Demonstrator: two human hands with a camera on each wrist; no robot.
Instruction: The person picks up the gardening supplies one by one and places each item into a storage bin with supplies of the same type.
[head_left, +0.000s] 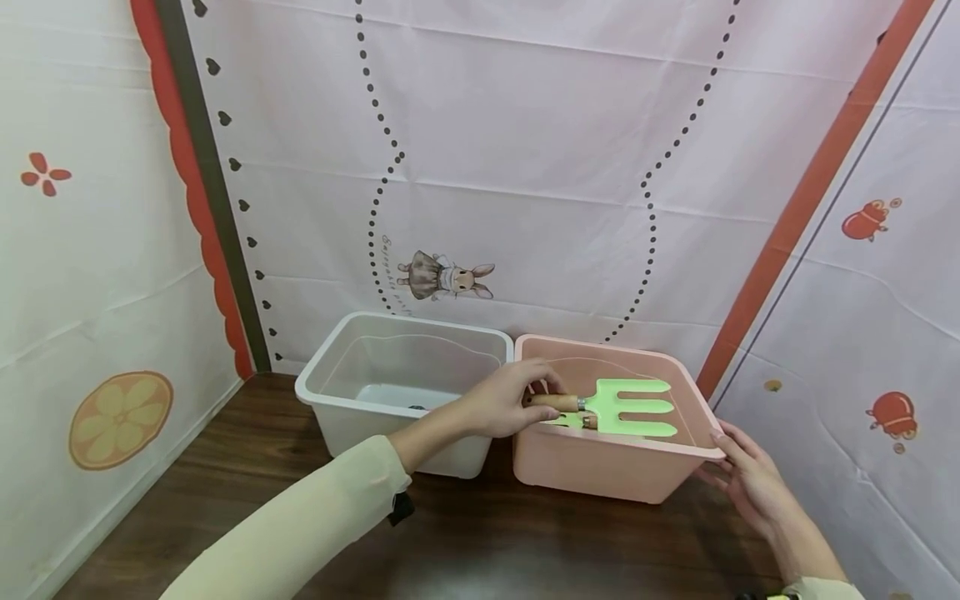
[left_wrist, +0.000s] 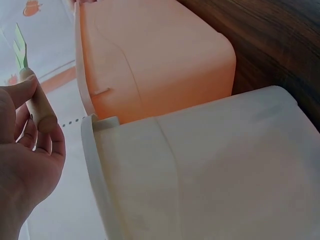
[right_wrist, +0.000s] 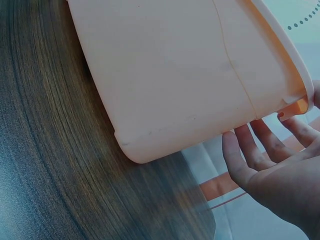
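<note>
My left hand point(head_left: 506, 400) grips the wooden handle of a green hand fork point(head_left: 633, 408), its three prongs pointing right over the pink bin point(head_left: 600, 467). In the left wrist view, the fork's handle point(left_wrist: 40, 107) lies between thumb and curled fingers, higher than the bins' rims. Another green tool point(head_left: 567, 420) with a metal collar shows just below the fork, largely hidden by it and the hand. At the pink bin's right front corner, my right hand point(head_left: 753, 475) holds the rim, with fingers against the outer side wall in the right wrist view.
A white bin point(head_left: 397, 429) stands immediately left of the pink one, with a small dark thing point(head_left: 417, 407) at its bottom. Both rest on a dark wooden table point(head_left: 480, 533). Printed cloth point(head_left: 525, 167) hangs behind and along both sides.
</note>
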